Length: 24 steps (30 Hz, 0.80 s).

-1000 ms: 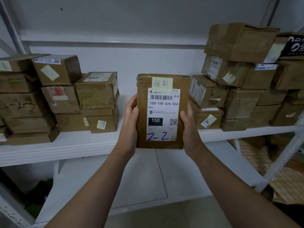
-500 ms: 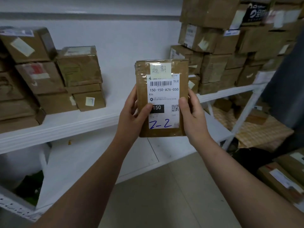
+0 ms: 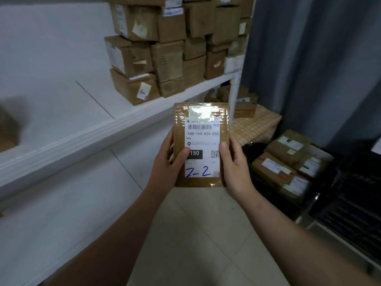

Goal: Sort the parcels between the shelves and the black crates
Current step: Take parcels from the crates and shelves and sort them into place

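Observation:
A flat brown parcel [image 3: 201,118] with a white label marked "150" and a blue "Z-2" is held upright in front of me. My left hand [image 3: 165,168] grips its left edge, thumb on the label. My right hand [image 3: 233,164] grips its right edge, thumb on the label too. The white shelf [image 3: 86,137] runs behind, with a stack of brown boxes [image 3: 165,48] on its right end. A black crate [image 3: 266,182] at the lower right holds several brown parcels [image 3: 280,168].
A second black crate [image 3: 350,207] sits at the far right on the floor. A grey curtain [image 3: 309,58] hangs behind the crates. Flattened checked cardboard [image 3: 255,126] and more boxes lie under the shelf. Beige floor tiles [image 3: 195,244] lie below my arms.
My view has swung right and down from the shelf toward the crates. The parcel stays in both hands, and my thumbs have moved onto its label.

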Available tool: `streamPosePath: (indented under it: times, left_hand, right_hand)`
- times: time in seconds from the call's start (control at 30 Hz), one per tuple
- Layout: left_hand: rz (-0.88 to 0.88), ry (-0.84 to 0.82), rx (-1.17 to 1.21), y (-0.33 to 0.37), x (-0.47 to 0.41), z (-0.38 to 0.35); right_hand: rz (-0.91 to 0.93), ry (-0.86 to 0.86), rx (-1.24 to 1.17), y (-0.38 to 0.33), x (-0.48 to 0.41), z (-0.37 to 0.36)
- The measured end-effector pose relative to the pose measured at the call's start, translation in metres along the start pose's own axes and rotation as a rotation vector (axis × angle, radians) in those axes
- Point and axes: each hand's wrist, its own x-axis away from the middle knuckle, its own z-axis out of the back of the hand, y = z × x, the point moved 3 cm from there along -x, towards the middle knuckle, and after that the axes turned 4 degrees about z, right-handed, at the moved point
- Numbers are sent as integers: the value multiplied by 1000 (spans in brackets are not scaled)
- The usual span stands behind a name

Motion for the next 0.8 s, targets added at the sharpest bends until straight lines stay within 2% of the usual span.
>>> streamPosePath:
  times: [0.13,0.27,0.43,0.6,0.8]
  left_hand:
    - [-2,-143,27,-5,-15,-103]
    - [75,-283,63,-22,-27,-209]
    - [167,-366,78,-43,-31,-314]
    - [234,-454,40,-64,-44,-388]
    - [385,-515,-28,-112,-98,-435]
  right_hand:
    - [-78,107,32,19,-7,101]
    - [-136,201,119,35,-11,202]
    - [-222,264,288,56,-15,303]
    - [-384,313,304,92,-22,373]
    - [-471,362,245,139,-62,410]
